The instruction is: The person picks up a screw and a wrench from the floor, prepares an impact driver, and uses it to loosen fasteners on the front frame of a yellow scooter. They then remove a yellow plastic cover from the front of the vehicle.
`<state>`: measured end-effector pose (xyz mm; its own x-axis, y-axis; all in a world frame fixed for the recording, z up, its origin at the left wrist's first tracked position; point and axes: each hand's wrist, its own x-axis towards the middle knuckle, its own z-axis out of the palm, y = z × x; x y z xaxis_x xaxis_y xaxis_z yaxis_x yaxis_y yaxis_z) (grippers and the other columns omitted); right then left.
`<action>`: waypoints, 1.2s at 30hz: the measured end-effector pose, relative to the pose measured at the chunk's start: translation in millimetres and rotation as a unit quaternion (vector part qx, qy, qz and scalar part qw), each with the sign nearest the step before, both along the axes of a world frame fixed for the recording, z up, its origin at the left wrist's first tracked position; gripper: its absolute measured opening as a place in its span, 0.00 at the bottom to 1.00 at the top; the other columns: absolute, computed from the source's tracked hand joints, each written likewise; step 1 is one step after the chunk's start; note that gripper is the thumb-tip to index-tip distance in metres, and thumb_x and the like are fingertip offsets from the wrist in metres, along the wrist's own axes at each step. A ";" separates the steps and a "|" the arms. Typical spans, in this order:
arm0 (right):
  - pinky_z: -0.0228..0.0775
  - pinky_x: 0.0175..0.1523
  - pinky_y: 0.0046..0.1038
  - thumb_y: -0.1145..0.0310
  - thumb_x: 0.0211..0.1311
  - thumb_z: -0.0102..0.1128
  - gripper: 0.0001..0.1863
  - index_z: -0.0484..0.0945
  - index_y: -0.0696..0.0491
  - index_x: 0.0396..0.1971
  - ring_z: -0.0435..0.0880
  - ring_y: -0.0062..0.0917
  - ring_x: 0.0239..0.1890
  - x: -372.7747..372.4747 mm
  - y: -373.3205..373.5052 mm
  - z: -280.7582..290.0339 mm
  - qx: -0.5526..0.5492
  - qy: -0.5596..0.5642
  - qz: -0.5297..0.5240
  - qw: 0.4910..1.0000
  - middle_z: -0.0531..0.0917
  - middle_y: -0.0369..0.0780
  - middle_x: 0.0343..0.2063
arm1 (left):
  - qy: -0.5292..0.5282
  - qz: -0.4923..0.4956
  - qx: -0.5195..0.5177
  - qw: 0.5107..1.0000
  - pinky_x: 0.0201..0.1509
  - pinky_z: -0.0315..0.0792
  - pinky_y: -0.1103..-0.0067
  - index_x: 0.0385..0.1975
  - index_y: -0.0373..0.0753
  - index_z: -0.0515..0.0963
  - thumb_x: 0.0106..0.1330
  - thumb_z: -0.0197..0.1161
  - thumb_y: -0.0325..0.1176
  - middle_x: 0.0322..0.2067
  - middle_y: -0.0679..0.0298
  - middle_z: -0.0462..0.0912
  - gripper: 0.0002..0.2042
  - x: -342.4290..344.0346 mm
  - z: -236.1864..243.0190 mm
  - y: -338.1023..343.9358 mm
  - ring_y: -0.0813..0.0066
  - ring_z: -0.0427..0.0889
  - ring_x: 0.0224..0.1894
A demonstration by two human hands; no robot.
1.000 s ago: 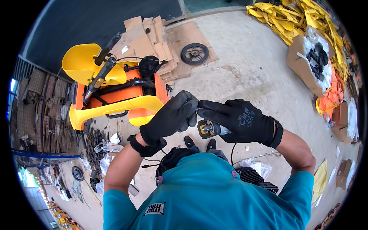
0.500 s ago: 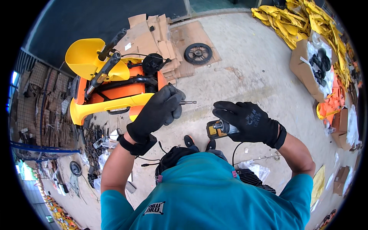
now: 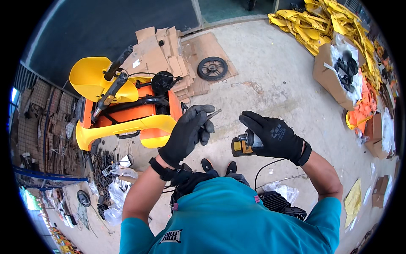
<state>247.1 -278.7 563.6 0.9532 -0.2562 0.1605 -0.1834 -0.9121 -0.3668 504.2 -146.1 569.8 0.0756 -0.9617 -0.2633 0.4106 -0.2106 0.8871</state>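
Between the gloved thumb and fingers of my left hand (image 3: 186, 133) is a slim metal driver bit (image 3: 215, 113), its tip pointing up and to the right. My right hand (image 3: 275, 136), also in a black glove, is wrapped around a cordless power driver (image 3: 249, 138). The driver's metal chuck faces left, toward my left hand, and a yellow and black battery (image 3: 241, 147) shows below it. Bit and chuck are apart. Most of the driver's body is hidden under my right hand.
A yellow and orange vehicle frame (image 3: 139, 112) with black handlebars lies at the left. Beyond it are flattened cardboard (image 3: 148, 57) and a black wheel (image 3: 212, 68). An open box (image 3: 327, 74) of black parts and a heap of yellow panels (image 3: 313, 27) stand at the right.
My left hand has shifted right and a little down, and the bit has tilted from level to pointing upward. My right hand still grips the driver. The view has shifted slightly.
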 end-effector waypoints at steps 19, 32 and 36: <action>0.78 0.43 0.36 0.61 0.40 0.77 0.43 0.66 0.57 0.59 0.84 0.41 0.40 -11.2 5.9 -11.5 -0.025 -0.059 -0.010 0.998 0.72 0.49 0.58 | 0.094 -0.008 -0.021 0.995 0.29 0.67 0.84 0.53 0.38 0.71 0.76 0.49 0.45 0.30 0.67 0.76 0.18 -24.5 -23.1 -1.0 0.80 0.72 0.26; 0.77 0.40 0.37 0.63 0.40 0.76 0.34 0.71 0.57 0.49 0.84 0.42 0.36 -21.0 5.8 -15.3 -0.023 -0.073 -0.016 0.997 0.74 0.48 0.54 | 0.109 -0.010 -0.014 0.994 0.28 0.66 0.84 0.52 0.39 0.71 0.77 0.47 0.44 0.30 0.67 0.76 0.16 -40.8 -23.5 5.0 0.80 0.72 0.26; 0.77 0.40 0.37 0.63 0.40 0.76 0.33 0.72 0.56 0.48 0.84 0.41 0.36 -24.8 5.5 -18.3 -0.024 -0.088 -0.009 0.996 0.74 0.48 0.54 | 0.097 0.002 -0.005 0.995 0.28 0.66 0.85 0.52 0.39 0.72 0.77 0.47 0.43 0.29 0.67 0.75 0.15 -46.3 -25.4 10.1 0.81 0.72 0.25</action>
<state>222.3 -273.1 545.3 0.9045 -0.2619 0.3366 -0.1374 -0.9261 -0.3514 457.9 -136.0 544.4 0.0279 -0.9639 -0.2647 0.5759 -0.2009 0.7925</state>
